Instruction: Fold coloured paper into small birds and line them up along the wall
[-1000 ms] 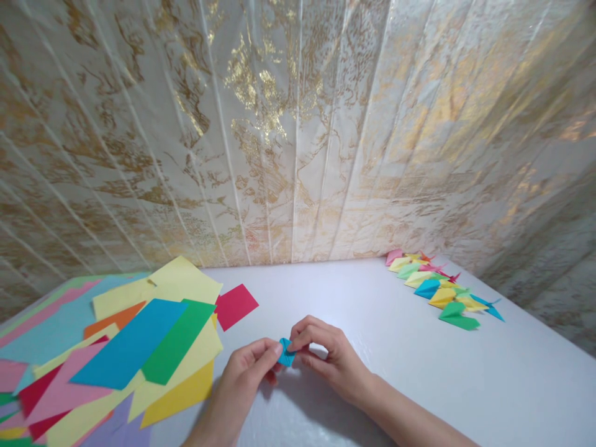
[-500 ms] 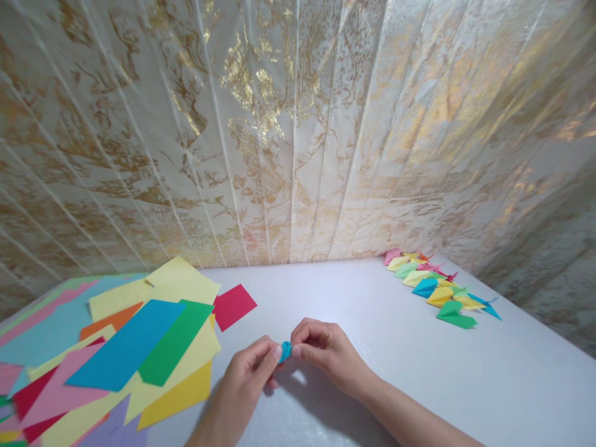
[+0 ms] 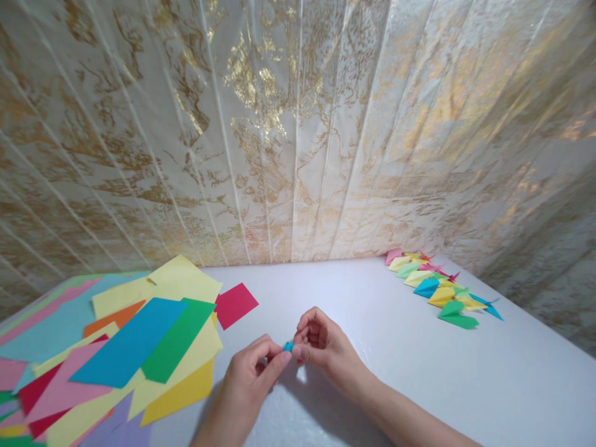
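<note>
Between my two hands, above the white table [image 3: 298,292], is a small folded piece of blue paper [image 3: 288,346]. My left hand [image 3: 254,372] pinches it between thumb and fingers from the left. From the right, the thumb of my right hand [image 3: 328,347] presses against it, with the index finger raised and curled above. The other right fingers are curled in toward the palm. Most of the blue paper is covered by fingertips, so its exact folded shape cannot be made out.
Loose coloured sheets overlap on the left, with a blue sheet [image 3: 130,341] and a green sheet [image 3: 177,341] on top. Beside them lies a red paper square [image 3: 237,305]. Rows of folded paper pieces [image 3: 433,285] stand at the back right. A patterned curtain [image 3: 279,136] hangs behind.
My right index finger has lifted away from the blue paper, and the left fingers have shifted their hold on it. The view has moved slightly.
</note>
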`<action>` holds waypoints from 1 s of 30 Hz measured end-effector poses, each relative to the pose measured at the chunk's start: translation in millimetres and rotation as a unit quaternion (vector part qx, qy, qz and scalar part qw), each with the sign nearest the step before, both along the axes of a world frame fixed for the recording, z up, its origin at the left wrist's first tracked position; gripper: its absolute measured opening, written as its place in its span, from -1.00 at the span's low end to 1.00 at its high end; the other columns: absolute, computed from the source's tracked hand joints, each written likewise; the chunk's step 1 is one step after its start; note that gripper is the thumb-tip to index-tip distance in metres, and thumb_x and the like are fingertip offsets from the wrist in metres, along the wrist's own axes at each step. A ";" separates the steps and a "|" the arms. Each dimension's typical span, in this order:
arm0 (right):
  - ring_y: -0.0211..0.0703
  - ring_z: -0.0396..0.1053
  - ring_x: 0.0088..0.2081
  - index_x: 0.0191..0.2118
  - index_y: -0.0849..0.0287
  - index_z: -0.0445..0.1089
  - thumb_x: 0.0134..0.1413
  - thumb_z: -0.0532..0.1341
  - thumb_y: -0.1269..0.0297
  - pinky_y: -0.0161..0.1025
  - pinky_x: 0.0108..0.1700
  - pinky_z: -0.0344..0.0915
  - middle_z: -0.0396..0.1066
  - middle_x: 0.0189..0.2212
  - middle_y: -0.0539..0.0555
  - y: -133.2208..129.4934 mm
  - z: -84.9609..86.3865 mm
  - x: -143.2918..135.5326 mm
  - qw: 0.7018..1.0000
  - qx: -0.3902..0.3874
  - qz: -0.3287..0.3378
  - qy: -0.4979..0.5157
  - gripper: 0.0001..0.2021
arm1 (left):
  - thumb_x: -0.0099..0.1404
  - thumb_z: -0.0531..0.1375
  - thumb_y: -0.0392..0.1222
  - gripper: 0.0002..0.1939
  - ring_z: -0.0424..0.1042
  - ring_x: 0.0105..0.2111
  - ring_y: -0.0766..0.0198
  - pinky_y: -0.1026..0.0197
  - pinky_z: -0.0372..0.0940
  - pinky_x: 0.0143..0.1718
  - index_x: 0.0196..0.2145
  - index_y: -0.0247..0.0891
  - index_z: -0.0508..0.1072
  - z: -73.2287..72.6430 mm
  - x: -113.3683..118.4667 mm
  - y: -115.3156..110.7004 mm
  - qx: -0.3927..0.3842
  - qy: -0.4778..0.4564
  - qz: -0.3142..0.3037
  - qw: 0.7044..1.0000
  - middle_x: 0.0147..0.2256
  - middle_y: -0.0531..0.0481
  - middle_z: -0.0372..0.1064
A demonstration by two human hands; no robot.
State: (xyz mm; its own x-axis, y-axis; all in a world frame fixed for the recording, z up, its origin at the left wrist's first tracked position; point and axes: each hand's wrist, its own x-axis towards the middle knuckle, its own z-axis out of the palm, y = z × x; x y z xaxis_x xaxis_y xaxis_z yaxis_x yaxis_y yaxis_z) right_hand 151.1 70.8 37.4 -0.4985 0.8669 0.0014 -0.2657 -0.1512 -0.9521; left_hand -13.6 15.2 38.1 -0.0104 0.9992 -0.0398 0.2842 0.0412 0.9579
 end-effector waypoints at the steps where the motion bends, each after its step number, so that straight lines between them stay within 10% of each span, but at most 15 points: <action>1: -0.32 0.30 -0.49 -0.30 0.14 0.27 -0.23 0.56 0.14 -0.35 -0.40 0.25 0.39 -0.48 -0.09 -0.5 0.3 -0.4 1.000 0.000 -0.002 0.002 -0.51 | 0.27 0.16 0.13 -0.60 0.16 -0.54 0.31 0.29 0.05 -0.50 -0.57 -0.19 0.35 0.5 0.0 -0.2 0.008 0.006 0.003 1.000 -0.55 0.16 0.11; 10: -0.27 0.29 -0.45 -0.18 0.11 0.31 0.07 0.38 0.01 -0.30 -0.37 0.25 0.34 -0.43 -0.06 -1.9 -1.9 0.3 0.991 0.103 0.015 -0.080 -0.64 | 0.33 0.15 0.04 -0.64 0.26 -0.48 0.26 0.28 0.16 -0.42 -0.56 -0.17 0.36 3.7 -5.2 -1.1 0.111 0.091 0.017 0.990 -0.51 0.10 0.22; 18: -0.20 0.23 -0.36 -0.30 0.14 0.33 0.32 0.10 0.31 -0.28 -0.27 0.18 0.33 -0.41 0.00 -1.7 -1.3 9.5 0.873 0.387 0.012 -0.298 -0.86 | 0.31 0.22 -0.02 -0.68 0.30 -0.50 0.28 0.30 0.18 -0.42 -0.55 -0.15 0.36 -11.7 -18.8 9.7 0.228 0.175 -0.002 0.958 -0.53 0.12 0.27; 30: -0.24 0.26 -0.40 -0.31 0.16 0.40 0.23 0.21 0.36 -0.35 -0.32 0.18 0.36 -0.44 -0.03 1.2 0.4 11.9 0.879 0.361 0.021 -0.311 -0.93 | 0.39 0.15 -0.03 -0.71 0.38 -0.44 0.27 0.32 0.26 -0.37 -0.47 -0.14 0.43 -1.3 -17.8 1.1 0.211 0.177 -0.035 0.961 -0.47 0.08 0.32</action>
State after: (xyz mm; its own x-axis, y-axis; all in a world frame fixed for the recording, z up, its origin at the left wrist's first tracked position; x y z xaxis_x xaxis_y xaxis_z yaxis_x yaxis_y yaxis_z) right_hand 163.0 72.1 37.9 -0.6292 0.7325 0.2599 0.3307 0.5550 -0.7633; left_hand -31.4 16.3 36.8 0.1198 0.9246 0.3617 0.5832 -0.3604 0.7280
